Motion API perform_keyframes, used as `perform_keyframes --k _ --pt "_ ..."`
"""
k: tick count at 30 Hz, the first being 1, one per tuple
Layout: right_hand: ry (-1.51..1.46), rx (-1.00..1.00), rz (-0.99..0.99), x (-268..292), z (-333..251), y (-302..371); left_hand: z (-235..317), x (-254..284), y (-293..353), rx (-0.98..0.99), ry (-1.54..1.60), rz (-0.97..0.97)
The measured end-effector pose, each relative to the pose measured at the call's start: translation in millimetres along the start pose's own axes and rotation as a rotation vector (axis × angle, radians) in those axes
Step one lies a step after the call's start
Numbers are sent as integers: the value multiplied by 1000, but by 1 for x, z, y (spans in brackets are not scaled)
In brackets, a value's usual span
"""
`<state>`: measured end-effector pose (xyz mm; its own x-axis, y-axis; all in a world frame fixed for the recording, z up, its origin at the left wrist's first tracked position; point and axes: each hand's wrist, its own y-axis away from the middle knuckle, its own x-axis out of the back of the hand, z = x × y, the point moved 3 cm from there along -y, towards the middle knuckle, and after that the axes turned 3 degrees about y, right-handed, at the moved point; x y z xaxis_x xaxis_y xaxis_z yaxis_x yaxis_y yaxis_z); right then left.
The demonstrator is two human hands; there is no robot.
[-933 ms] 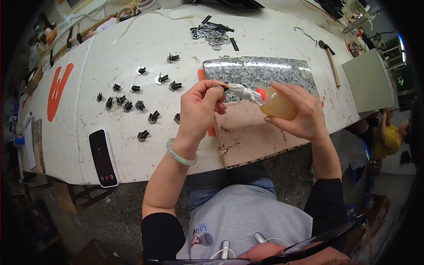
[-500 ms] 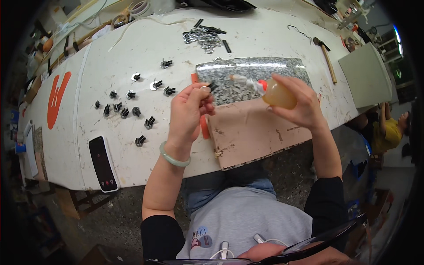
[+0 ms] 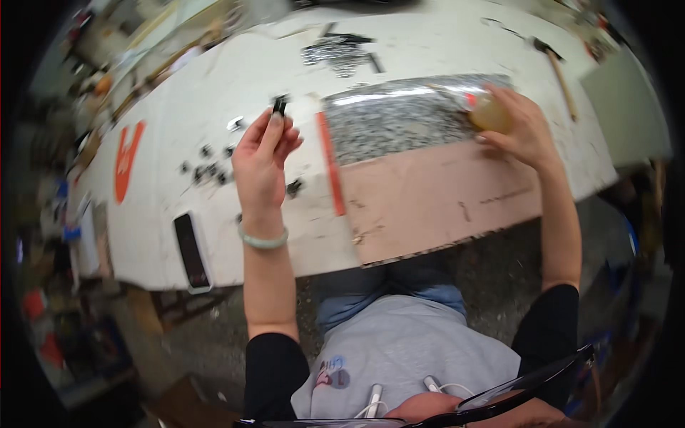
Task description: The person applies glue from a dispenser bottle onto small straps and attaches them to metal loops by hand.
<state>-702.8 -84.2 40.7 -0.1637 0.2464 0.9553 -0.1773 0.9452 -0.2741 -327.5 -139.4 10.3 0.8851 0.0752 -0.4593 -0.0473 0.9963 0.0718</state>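
My left hand [image 3: 262, 153] is raised over the table, thumb and fingers pinched on a small black piece [image 3: 280, 106] with a bit of silver around it. Its exact kind is blurred. In my right hand [image 3: 526, 127] is a rounded squeeze bottle [image 3: 491, 115] of amber liquid with a red collar, tipped so its nozzle points left over a speckled granite slab [image 3: 392, 118]. A pinkish-brown sheet [image 3: 442, 203] covers the slab's near part. Several small black-and-silver pieces [image 3: 208, 172] lie on the table beyond and left of my left hand.
An orange strip [image 3: 330, 164] lies along the slab's left edge. Flat metal pieces and black strips [image 3: 341, 54] are heaped at the back. A hammer [image 3: 560, 78] lies at far right. A phone [image 3: 190, 250] and an orange flat shape [image 3: 128, 162] are on the left.
My left hand has moved left and up, away from the bottle's nozzle, still pinching the black piece. My right hand with the bottle has shifted right and up. The whole view has shifted too.
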Motion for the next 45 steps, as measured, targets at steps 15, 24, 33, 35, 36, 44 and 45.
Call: perform_keyframes --k 15,24,33,35,36,44,45 --pt "-289 389 383 57 -114 -42 79 126 -121 162 -1074 175" --pt "-504 473 47 -27 -148 -49 72 154 -162 265 -1046 64" --pt "-573 145 123 -12 -119 -101 117 125 -192 16 -1491 29" --pt "-244 116 -10 -16 -110 -138 105 92 -208 -196 -1479 -125" --pt "-52 122 -120 -25 -101 -154 84 57 -216 -279 -1448 -215" --pt "114 -213 -654 -104 -85 -205 -33 -41 -230 -120 -1367 -396" --pt "82 -202 -664 -108 -80 -209 -37 -41 -230 -46 -1315 -407"
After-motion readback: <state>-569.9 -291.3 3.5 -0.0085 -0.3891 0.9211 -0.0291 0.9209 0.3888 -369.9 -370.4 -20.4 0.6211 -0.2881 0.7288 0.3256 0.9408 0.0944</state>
